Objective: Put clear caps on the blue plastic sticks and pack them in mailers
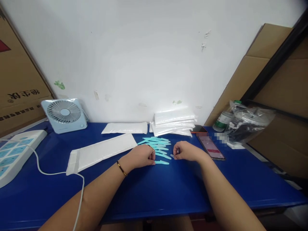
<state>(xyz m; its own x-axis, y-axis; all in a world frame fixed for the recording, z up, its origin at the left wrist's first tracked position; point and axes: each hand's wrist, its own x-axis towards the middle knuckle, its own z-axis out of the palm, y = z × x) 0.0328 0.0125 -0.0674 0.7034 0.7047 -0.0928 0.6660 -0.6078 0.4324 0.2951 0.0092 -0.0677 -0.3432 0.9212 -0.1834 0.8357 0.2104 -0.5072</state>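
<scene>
Sorting step, I'd say: my left hand (141, 156) rests curled, closed on nothing that shows, on the blue tabletop (168, 189) at the near end of the teal plastic sticks (157, 146). My right hand (185, 151), near the pile, pinches 1 small pale piece (172, 156) at its fingertips. Next move likely calls for a fine fingertip grip on 1 stick only. Can't make out what the pale piece is; my left hand covers some sticks; phone (211, 147) screen is blurred.
</scene>
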